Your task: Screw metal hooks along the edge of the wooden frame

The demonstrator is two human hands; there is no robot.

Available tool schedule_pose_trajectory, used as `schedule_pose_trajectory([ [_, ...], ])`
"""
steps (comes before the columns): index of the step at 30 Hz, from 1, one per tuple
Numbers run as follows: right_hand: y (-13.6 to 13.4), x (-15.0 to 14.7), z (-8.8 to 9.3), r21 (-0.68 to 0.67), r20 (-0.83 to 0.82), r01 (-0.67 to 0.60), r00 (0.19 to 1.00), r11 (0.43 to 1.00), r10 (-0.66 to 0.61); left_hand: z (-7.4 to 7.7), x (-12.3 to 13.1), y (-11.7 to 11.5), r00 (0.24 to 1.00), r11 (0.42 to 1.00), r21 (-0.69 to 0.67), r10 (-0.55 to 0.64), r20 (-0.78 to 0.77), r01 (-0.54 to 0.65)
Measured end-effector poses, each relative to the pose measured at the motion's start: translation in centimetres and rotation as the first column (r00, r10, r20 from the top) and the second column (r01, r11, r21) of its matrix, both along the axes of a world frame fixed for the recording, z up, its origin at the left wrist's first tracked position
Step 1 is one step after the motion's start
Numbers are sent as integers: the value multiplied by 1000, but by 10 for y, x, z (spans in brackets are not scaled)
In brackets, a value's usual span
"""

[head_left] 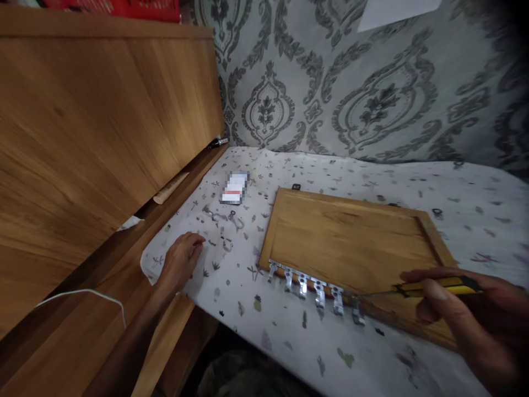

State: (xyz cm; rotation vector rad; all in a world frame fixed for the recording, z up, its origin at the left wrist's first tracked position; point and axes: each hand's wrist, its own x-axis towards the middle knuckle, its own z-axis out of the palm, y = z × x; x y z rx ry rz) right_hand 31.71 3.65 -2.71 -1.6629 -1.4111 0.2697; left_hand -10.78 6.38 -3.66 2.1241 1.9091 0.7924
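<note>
From the head view, my right hand point(467, 320) has its grip closed around the yellow-and-black handle of a screwdriver point(448, 284), whose thin shaft points left toward the right end of a metal hook rail point(319, 295). Whether the tip touches the metal I cannot tell. The rail runs along the near edge of a framed wooden panel point(343, 231), its six hooks jutting out toward me. The panel lies flat at the right of the table point(285, 328), on a white printed cloth.

My left hand point(182, 259) is at the cloth's left side, well apart from the rail, fingers loosely bent and thumb near them; I cannot tell whether that grip pinches anything small. Beyond it lies a phone point(235, 188), its lit screen blurred. A wooden cabinet point(107, 110) stands to my left, a white cable point(91, 292) below it, and a patterned wall point(268, 105) rises behind the table.
</note>
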Motion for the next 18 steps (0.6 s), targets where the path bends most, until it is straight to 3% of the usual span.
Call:
schedule_pose_trajectory([
  [3, -1, 4, -2, -52, -61, -43, 997, 998, 40, -5, 0, 7, 999, 999, 13, -37, 1, 37],
  [8, -1, -2, 5, -6, -134, -21, 991, 1000, 20, -5, 16, 21, 990, 990, 27, -136, -31, 137],
  [14, -8, -18, 22, -28, -141, 26, 990, 999, -29, -3, 24, 32, 970, 976, -25, -217, -113, 215],
  [18, -8, -18, 24, -8, -134, 5, 991, 1000, -6, -6, 27, 34, 958, 969, -66, -246, -149, 239],
])
